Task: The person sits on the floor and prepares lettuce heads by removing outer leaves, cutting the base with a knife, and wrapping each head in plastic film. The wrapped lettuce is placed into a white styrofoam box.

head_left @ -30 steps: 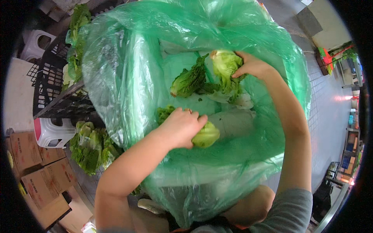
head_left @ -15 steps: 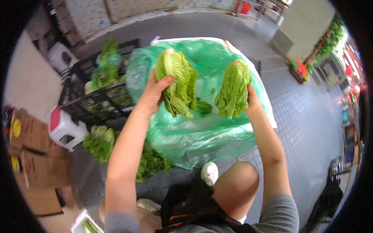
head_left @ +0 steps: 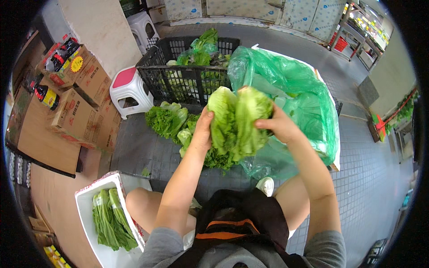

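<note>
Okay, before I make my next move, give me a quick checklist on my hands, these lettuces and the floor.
1. Left hand holding its lettuce head: ok.
2. Right hand holding the other lettuce head: ok.
3. Both heads held up off the floor: ok.
4. Floor free of loose lettuces: not ok, several lie near the black crate.
5. Contents of the green plastic bag: cannot tell, its folds hide much of the inside.
</note>
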Available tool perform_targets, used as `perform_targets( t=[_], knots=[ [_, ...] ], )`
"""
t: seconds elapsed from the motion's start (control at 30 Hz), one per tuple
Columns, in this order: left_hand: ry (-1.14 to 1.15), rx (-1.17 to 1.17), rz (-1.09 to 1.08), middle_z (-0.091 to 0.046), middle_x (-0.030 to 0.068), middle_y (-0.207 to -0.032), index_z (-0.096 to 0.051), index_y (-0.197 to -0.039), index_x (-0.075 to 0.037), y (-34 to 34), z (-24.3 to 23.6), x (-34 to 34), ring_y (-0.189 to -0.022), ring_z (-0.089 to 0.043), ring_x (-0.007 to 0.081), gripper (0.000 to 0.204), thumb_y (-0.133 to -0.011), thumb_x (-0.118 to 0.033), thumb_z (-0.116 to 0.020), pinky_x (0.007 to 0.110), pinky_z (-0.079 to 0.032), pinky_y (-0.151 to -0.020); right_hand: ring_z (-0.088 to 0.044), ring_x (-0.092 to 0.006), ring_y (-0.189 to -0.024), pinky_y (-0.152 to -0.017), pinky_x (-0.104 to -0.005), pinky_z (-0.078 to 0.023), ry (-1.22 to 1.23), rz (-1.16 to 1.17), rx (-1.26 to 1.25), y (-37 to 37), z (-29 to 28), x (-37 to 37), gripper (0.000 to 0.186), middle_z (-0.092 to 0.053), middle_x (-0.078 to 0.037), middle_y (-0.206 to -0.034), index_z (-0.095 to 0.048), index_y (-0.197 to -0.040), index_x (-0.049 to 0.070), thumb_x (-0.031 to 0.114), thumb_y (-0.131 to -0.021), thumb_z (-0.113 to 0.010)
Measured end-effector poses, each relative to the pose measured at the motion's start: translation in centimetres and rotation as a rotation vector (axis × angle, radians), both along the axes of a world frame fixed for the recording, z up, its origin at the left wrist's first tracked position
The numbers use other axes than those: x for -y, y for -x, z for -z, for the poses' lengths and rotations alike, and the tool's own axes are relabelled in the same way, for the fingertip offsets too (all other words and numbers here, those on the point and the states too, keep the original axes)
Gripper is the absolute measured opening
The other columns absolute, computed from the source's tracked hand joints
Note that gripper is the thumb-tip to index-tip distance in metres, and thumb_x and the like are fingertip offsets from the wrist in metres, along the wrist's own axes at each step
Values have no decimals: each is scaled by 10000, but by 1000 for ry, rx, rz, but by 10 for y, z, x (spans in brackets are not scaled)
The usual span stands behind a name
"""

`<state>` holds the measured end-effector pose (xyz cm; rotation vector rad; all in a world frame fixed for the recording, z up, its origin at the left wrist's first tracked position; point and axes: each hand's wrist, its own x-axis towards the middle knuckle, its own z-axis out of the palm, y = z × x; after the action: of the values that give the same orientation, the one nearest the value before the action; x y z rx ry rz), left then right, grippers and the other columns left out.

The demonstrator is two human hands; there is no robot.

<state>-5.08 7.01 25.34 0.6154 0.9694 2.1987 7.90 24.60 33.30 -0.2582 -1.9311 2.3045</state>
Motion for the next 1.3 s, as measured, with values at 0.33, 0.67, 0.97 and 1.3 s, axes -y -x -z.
perform_targets(
  t=[0.33, 0.67, 0.97, 1.3],
  knots=[
    [130, -212, -102, -296, 112, -1381, -70, -1412, -91, -45, 11, 17, -1285, -288, 228, 1123, -614, -369, -810, 361, -256, -1045, -455, -193, -1145, -986, -338, -355, 40, 31, -65, -8, 53, 45, 918, -469, -87, -1245, -207, -1370, 35, 62, -658, -785],
    [254, 174, -74, -370, 134, -1324, -70, -1411, -147, -71, 24, 23, -1194, -426, 284, 1055, -609, -69, -752, 405, -404, -964, -359, -236, -1241, -1024, -340, -303, -129, -192, 135, -34, 41, 53, 992, -341, -195, -1354, -44, -1405, 0, 367, -754, -695],
    [-145, 520, 134, -452, 120, -1259, -272, -1354, -97, -8, 69, -18, -1145, -464, 274, 797, -727, -340, -699, 428, -412, -944, -504, -238, -1087, -883, -340, -417, -644, 95, 536, 20, 87, -180, 541, -529, -134, -1209, -480, -1230, 22, 366, -827, -594],
    [510, 168, -254, -452, 120, -1261, -266, -1356, -95, 62, 131, -105, -1147, -464, 273, 816, -716, -342, -709, 426, -412, -945, -561, -232, -996, -842, -355, -450, -1201, -233, 1054, 98, 95, -401, 518, -560, -136, -1173, -526, -1205, 59, 425, -839, -515]
  ],
)
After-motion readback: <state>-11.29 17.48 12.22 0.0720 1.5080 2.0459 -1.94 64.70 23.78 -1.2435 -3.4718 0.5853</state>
